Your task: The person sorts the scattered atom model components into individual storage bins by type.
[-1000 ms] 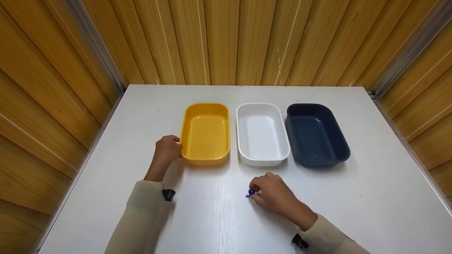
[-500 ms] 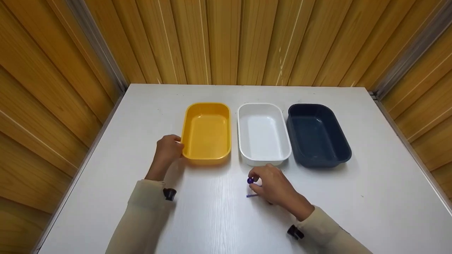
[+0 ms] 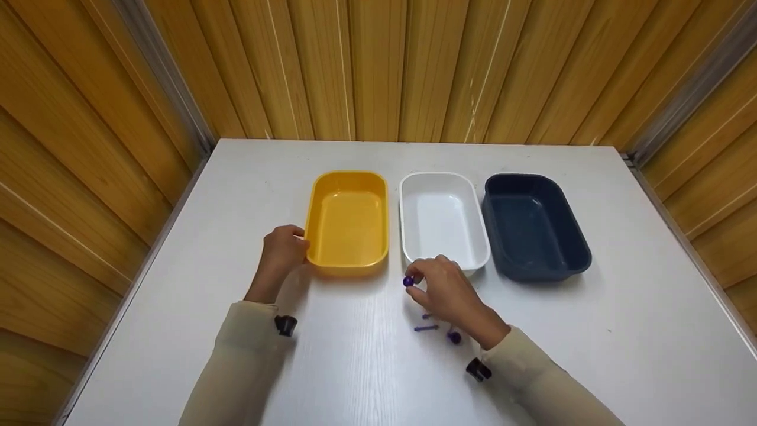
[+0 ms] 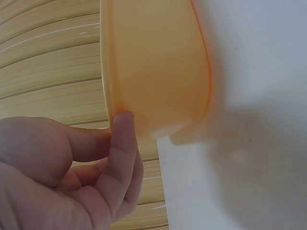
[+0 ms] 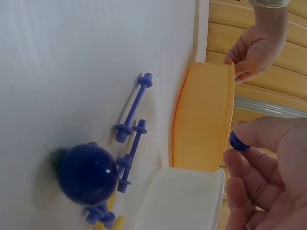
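My left hand point(image 3: 282, 253) pinches the left rim of the yellow bin point(image 3: 347, 264) between thumb and fingers. In my right hand point(image 3: 448, 291), thumb and fingertips grip a small purple ball point(image 3: 408, 281), which looks blue with a hole in it in the right wrist view. That hand is just before the near rim of the white bin point(image 3: 443, 228), overlapping it from above. Thin purple rods point(image 3: 426, 328) with collared ends lie on the table below the right hand. Another purple ball point(image 3: 454, 337) lies beside them, partly overlapped by the wrist.
A dark blue bin point(image 3: 535, 231) stands right of the white one, the three side by side. Yellow pieces point(image 5: 118, 222) show beside the loose ball in the right wrist view. Wood-patterned panels point(image 3: 378, 71) border the white table point(image 3: 349, 355) at the back and sides.
My right hand has lifted the purple ball off the table and moved it up and left towards the bins, uncovering the rods and another ball. My left hand stays on the yellow bin.
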{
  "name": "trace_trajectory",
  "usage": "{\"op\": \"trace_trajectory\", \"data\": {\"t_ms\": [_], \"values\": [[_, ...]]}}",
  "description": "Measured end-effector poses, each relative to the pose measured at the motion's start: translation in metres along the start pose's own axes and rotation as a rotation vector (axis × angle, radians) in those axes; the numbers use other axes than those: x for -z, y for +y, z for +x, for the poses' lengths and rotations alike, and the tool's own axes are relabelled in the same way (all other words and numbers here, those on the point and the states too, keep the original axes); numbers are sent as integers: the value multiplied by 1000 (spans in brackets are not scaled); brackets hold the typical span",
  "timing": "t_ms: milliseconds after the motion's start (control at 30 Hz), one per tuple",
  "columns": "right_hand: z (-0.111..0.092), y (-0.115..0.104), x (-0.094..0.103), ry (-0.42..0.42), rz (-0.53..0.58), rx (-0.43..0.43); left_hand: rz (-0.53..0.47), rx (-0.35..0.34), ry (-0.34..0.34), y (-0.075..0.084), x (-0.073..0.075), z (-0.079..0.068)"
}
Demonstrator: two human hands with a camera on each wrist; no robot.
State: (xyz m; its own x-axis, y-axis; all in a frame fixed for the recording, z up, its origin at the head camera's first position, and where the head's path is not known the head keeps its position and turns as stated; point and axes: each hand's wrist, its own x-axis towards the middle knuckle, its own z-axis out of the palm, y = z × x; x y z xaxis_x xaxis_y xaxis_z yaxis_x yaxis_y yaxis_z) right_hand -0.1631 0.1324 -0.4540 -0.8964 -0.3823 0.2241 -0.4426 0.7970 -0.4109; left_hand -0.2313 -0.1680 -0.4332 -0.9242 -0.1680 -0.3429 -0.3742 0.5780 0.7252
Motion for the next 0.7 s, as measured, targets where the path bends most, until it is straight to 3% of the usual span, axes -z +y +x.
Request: {"op": "trace_trajectory", "data": {"t_ms": [100,367,700], "values": [[6,-2,-2,19,23,2,1,-2,3,0,-1,-1],[21,-8,-5,52,50,15,13,-92,47,-2,-1,-3],[45,-17,-14,31,61,-12,4,-39,26,-1,0,-2]]}}
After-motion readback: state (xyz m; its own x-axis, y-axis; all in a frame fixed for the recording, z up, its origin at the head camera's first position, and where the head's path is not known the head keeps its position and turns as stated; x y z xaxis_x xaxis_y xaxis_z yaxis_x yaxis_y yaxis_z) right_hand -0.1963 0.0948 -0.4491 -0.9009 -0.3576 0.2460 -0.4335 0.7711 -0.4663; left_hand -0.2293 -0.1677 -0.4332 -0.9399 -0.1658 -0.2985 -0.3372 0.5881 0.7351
